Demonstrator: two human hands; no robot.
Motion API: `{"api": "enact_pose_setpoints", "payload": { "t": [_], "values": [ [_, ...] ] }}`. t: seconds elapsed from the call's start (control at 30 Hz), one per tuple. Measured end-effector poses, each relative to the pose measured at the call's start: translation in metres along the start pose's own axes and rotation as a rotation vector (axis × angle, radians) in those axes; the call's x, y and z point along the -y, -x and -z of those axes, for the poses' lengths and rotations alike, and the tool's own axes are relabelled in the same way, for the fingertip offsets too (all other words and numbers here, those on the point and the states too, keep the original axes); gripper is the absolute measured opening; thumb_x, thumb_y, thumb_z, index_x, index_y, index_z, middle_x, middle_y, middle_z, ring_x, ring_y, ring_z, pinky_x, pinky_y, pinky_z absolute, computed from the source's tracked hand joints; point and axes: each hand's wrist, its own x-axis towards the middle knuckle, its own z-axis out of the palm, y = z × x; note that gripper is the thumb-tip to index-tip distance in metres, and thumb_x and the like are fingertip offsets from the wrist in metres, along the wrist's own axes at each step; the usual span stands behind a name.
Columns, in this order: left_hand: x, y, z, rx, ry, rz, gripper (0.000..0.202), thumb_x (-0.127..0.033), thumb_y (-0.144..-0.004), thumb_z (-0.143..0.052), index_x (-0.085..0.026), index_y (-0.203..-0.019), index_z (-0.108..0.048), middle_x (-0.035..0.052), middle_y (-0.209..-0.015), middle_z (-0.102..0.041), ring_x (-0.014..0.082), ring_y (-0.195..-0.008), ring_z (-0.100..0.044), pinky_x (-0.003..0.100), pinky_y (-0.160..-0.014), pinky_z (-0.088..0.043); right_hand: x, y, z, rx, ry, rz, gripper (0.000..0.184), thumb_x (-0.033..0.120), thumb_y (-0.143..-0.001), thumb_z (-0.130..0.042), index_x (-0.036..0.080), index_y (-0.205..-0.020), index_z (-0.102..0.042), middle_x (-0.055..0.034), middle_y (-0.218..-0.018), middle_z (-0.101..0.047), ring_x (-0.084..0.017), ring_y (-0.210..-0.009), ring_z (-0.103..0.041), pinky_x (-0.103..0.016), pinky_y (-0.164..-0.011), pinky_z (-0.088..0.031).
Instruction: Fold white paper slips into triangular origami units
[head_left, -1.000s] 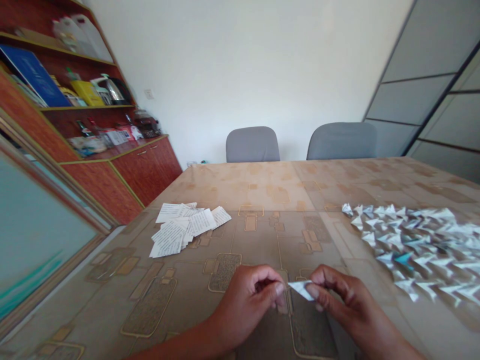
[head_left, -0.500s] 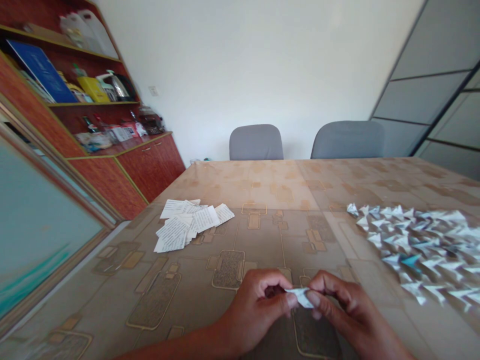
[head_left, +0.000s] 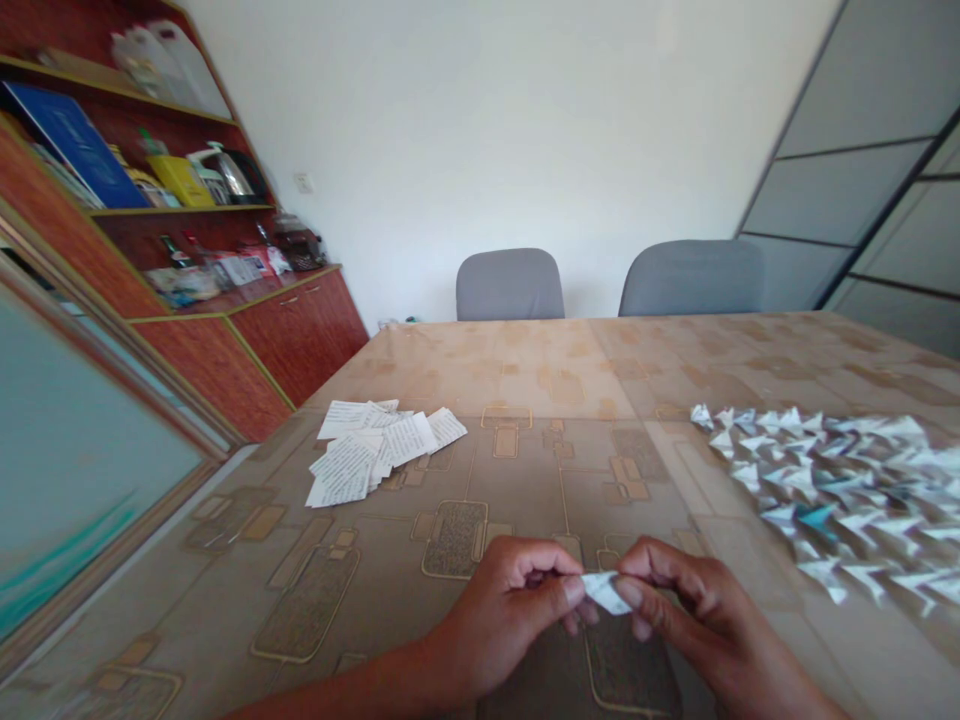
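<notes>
White folded paper piece (head_left: 604, 591) is what we've got pinched between both hands, just above the near edge of the table (head_left: 570, 380), roughly mid-width. In the head view, our left hand (head_left: 517, 600) has thumb and forefinger closed on the left end of the piece, with the other fingers curled in. Our right hand (head_left: 679, 600) does the same on the right end, thumb underneath, fingertips (head_left: 628, 593) pressed tight on the paper. So both hands are closed down on it, knuckles nearly touching each other. We can't tell how far the fold has got since our fingers cover most of it.

Toward the left edge of the table sits a loose heap of printed paper slips (head_left: 379, 445), well apart from our hands. Over by the right edge there's a big spread of folded paper triangles (head_left: 832, 490), mostly white with one teal piece in it. At the far edge, two grey chairs (head_left: 510, 285) are pushed in. A wooden shelf unit (head_left: 187, 230) full of clutter stands off the left side.
</notes>
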Motion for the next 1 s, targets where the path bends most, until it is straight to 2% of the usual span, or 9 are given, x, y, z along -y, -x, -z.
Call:
{"api": "enact_pose_setpoints", "payload": {
  "t": [0.07,0.27,0.37,0.5,0.57,0.63,0.7,0.83,1.0],
  "values": [
    [0.000,0.000,0.000,-0.015,-0.008,-0.005,0.026,-0.034,-0.085,-0.059,-0.011,-0.077,-0.069,0.0058,-0.072,-0.068,0.0139,-0.064,-0.059,0.025,-0.064,-0.044,-0.001,-0.002,0.001,0.006,-0.017,-0.007,0.034,0.043,-0.092,-0.053,0.020,-0.068,-0.062,0.0005,-0.060,-0.064,-0.014,-0.058,-0.060,-0.022,-0.054,-0.043],
    [-0.003,0.003,-0.002,-0.160,-0.167,-0.063,0.027,-0.029,-0.087,-0.057,-0.013,-0.069,-0.067,0.0028,-0.063,-0.065,0.0131,-0.062,-0.058,0.022,-0.061,-0.042,-0.001,-0.007,0.005,-0.018,-0.012,-0.018,0.030,0.041,-0.087,-0.059,0.019,-0.068,-0.062,0.0002,-0.060,-0.064,-0.015,-0.058,-0.060,-0.023,-0.056,-0.044],
    [-0.003,0.003,-0.001,-0.168,-0.184,-0.087,0.029,-0.032,-0.088,-0.056,-0.013,-0.070,-0.067,0.0026,-0.063,-0.064,0.0130,-0.061,-0.057,0.022,-0.061,-0.041,0.002,-0.006,0.006,-0.016,-0.052,-0.038,0.033,0.045,-0.088,-0.057,0.019,-0.067,-0.061,0.0009,-0.058,-0.062,-0.014,-0.056,-0.058,-0.023,-0.054,-0.042],
    [-0.001,-0.001,-0.001,-0.182,-0.002,-0.053,0.027,-0.035,-0.087,-0.058,-0.012,-0.077,-0.068,0.0015,-0.065,-0.062,0.0120,-0.061,-0.056,0.022,-0.060,-0.042,0.001,-0.005,0.006,-0.022,-0.134,-0.062,0.038,0.051,-0.087,-0.057,0.020,-0.066,-0.059,0.0012,-0.057,-0.060,-0.013,-0.055,-0.055,-0.023,-0.053,-0.041],
    [0.000,-0.002,-0.002,-0.148,0.121,-0.031,0.025,-0.036,-0.084,-0.062,-0.012,-0.084,-0.068,0.0015,-0.069,-0.063,0.0120,-0.063,-0.057,0.023,-0.063,-0.043,-0.002,-0.005,0.004,-0.059,-0.175,-0.075,0.037,0.051,-0.086,-0.058,0.020,-0.067,-0.058,0.0015,-0.057,-0.060,-0.013,-0.055,-0.054,-0.023,-0.053,-0.041],
    [0.002,-0.003,-0.004,-0.084,0.197,-0.005,0.024,-0.035,-0.079,-0.069,-0.012,-0.085,-0.067,0.0022,-0.072,-0.064,0.0124,-0.066,-0.059,0.023,-0.066,-0.045,-0.005,-0.005,0.002,-0.083,-0.188,-0.075,0.035,0.050,-0.086,-0.059,0.020,-0.068,-0.058,0.0015,-0.058,-0.060,-0.014,-0.056,-0.055,-0.023,-0.054,-0.042],
    [0.005,-0.003,-0.006,-0.066,0.234,0.018,0.025,-0.033,-0.073,-0.075,-0.012,-0.084,-0.067,0.0023,-0.072,-0.064,0.0128,-0.067,-0.059,0.024,-0.067,-0.045,-0.006,-0.004,0.000,-0.085,-0.158,-0.053,0.033,0.047,-0.087,-0.058,0.020,-0.068,-0.058,0.0010,-0.060,-0.061,-0.014,-0.058,-0.057,-0.023,-0.055,-0.044],
    [0.009,-0.003,-0.007,-0.200,0.187,0.014,0.022,-0.032,-0.073,-0.073,-0.013,-0.083,-0.065,0.0006,-0.066,-0.062,0.0128,-0.061,-0.058,0.024,-0.061,-0.046,-0.003,-0.002,-0.002,-0.072,0.003,0.020,0.021,0.035,-0.088,-0.057,0.021,-0.073,-0.062,0.0004,-0.067,-0.063,-0.016,-0.064,-0.060,-0.025,-0.058,-0.046],
    [0.002,0.000,-0.006,-0.335,-0.106,-0.095,0.009,-0.023,-0.075,-0.069,-0.014,-0.074,-0.069,0.0017,-0.064,-0.064,0.0133,-0.061,-0.056,0.023,-0.058,-0.043,0.001,-0.001,0.001,-0.152,0.197,0.168,0.007,0.022,-0.082,-0.063,0.023,-0.076,-0.061,0.0011,-0.070,-0.059,-0.016,-0.067,-0.058,-0.025,-0.059,-0.045]
  ]
}}
